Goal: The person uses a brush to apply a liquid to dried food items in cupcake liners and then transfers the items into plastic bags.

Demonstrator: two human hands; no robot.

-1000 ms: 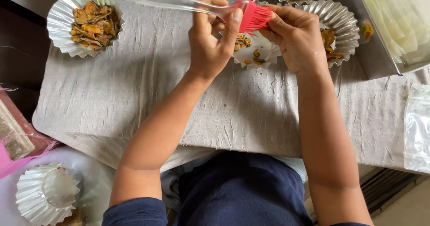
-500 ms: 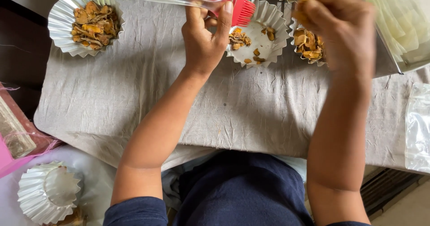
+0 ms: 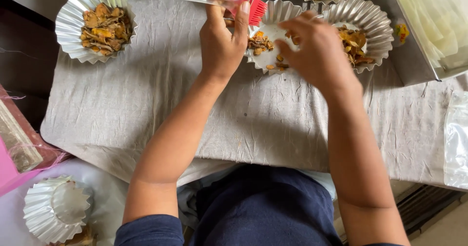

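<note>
Head view: the left hand (image 3: 222,41) has its grip closed on a clear-handled brush with red silicone bristles (image 3: 254,9), light and floppy-tipped, best held by the stiff handle. The right hand (image 3: 317,51), fingers loosely curled and holding nothing visible, hovers over a crinkled foil cup (image 3: 278,14) near the surface's far edge, sparsely holding dried orange-brown chips (image 3: 259,42).

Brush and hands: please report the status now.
Left hand shut on red brush. Right hand open, fingers in half-filled foil cup. Filled cup touching beside it; nothing blocking.
</note>
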